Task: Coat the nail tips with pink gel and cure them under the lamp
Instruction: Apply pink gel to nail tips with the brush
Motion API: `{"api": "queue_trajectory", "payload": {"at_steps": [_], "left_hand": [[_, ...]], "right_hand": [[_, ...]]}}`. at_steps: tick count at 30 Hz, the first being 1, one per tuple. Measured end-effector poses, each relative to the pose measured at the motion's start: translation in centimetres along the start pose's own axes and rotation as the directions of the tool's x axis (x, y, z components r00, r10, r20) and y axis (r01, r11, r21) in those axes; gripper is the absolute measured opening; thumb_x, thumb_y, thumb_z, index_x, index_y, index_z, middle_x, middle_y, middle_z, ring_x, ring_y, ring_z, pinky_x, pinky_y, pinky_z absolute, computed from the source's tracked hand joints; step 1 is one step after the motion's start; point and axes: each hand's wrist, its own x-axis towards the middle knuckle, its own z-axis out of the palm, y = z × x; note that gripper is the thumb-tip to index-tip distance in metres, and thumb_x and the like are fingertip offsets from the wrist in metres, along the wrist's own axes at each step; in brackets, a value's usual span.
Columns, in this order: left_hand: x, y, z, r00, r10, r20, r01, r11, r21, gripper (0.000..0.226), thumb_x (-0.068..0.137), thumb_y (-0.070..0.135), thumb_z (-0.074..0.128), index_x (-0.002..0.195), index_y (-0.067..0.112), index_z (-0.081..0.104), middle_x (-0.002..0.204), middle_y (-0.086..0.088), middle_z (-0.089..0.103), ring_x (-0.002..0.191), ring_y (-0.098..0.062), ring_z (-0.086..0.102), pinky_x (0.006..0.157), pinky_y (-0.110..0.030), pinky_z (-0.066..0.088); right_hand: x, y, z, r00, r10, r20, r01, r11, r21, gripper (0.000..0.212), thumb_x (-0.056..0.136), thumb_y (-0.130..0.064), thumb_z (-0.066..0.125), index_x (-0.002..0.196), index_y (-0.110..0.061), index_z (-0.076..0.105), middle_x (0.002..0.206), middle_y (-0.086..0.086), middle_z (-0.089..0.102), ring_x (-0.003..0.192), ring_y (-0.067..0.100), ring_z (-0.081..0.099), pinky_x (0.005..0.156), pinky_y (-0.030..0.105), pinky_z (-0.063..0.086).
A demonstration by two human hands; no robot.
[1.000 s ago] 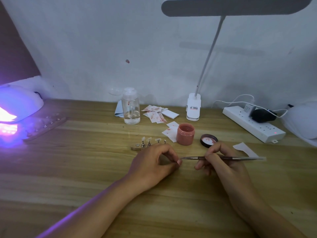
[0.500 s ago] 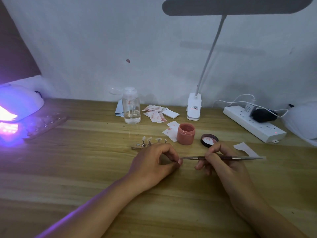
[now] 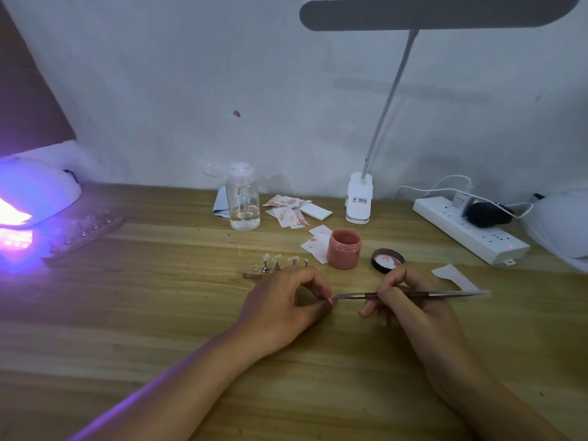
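No legible text anywhere (only blurred print on the lamp base label and a plug sticker)

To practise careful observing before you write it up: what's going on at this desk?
A person is coating nail tips. The left hand pinches what looks like a small nail tip, and the right hand holds a brush with its end against it. The pink gel jar stands open behind, its lid beside it. More tips wait on a holder; the curing lamp glows at far left.

Pink gel jar, black lid, white strip, purple-glowing lamp, pink-stained white wipes, wood-grain table.
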Motion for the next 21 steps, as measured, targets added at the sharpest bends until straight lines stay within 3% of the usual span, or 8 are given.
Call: {"api": "queue_trajectory", "payload": {"at_steps": [3, 21], "left_hand": [[-0.04, 0.07, -0.06, 1.0, 0.013, 0.001, -0.013, 1.0, 0.004, 0.009, 0.082, 0.041, 0.074, 0.08, 0.038, 0.066, 0.085, 0.03, 0.065, 0.06, 0.017, 0.048, 0.052, -0.012, 0.026], [-0.01, -0.06, 0.03, 1.0, 0.0, 0.004, 0.0, 1.0, 0.016, 0.009, 0.084, 0.043, 0.072, 0.082, 0.037, 0.066, 0.086, 0.03, 0.066, 0.058, 0.017, 0.049, 0.051, -0.009, 0.032]], "right_hand": [[0.06, 0.17, -0.13, 1.0, 0.011, -0.022, -0.011, 1.0, 0.007, 0.013, 0.092, -0.002, 0.053, 0.081, 0.005, 0.051, 0.065, 0.013, 0.069, 0.059, 0.018, 0.054, 0.055, 0.021, 0.047], [0.09, 0.35, -0.11, 0.999, 0.015, -0.043, -0.014, 1.0, 0.018, 0.013, 0.092, -0.001, 0.053, 0.082, 0.005, 0.052, 0.064, 0.014, 0.068, 0.059, 0.018, 0.054, 0.055, 0.021, 0.046]]}}
